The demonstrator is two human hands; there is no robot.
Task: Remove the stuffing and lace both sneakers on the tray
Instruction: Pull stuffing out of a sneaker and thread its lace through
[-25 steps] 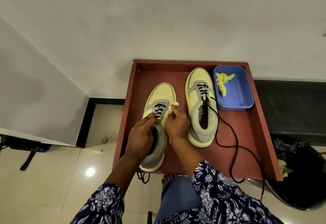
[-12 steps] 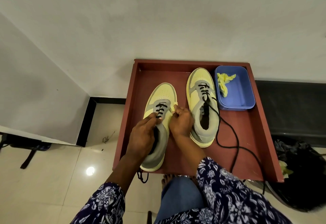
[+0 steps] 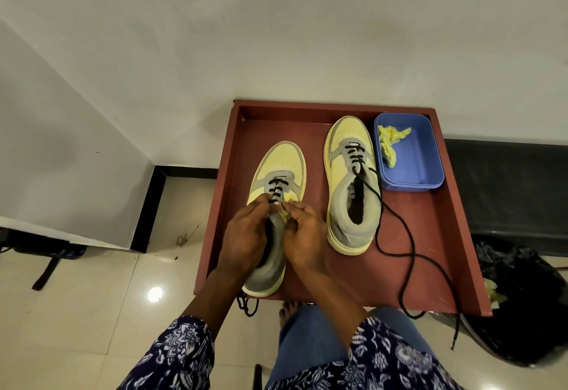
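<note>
we are working on the left sneaker point(image 3: 276, 205) on the red tray point(image 3: 439, 236). our left hand point(image 3: 246, 236) is gripping its collar, fingers curled, while our right hand point(image 3: 304, 236) is pinching the yellow stuffing point(image 3: 287, 205) at the tongue. the right sneaker point(image 3: 353, 187) looks emptied, its wad lying in the blue tub point(image 3: 424, 156), but its black lace point(image 3: 405, 254) is only threaded through the lower eyelets and is trailing off the tray edge. so we are judging one stuffing out, one coming out, and both lacings unfinished. compared with a second ago, our hands are sitting closer together and less yellow is showing beside the tongue.
</note>
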